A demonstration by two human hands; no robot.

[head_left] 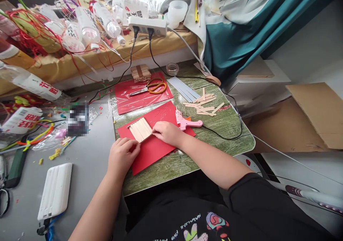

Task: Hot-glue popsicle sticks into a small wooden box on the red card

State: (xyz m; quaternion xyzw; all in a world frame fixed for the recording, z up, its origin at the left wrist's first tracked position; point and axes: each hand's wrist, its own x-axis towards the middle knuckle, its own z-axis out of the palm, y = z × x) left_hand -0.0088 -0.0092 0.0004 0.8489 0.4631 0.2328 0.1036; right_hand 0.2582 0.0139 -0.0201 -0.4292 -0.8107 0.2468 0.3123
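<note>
A small panel of craft sticks lies on a red sheet, its sticks side by side. Along its near edge runs one craft stick set crosswise. My left hand pinches that stick's left end, and my right hand pinches its right end with bent fingers. Whether the stick touches the panel all along, I cannot tell. Just right of my right hand, a pink glue gun rests partly on the red sheet.
Behind lie orange-handled scissors on a wrapped red pack, bundled sticks, glue sticks and loose craft sticks. The glue gun's black cord loops right. A power strip sits on the ledge; a white power bank lies left.
</note>
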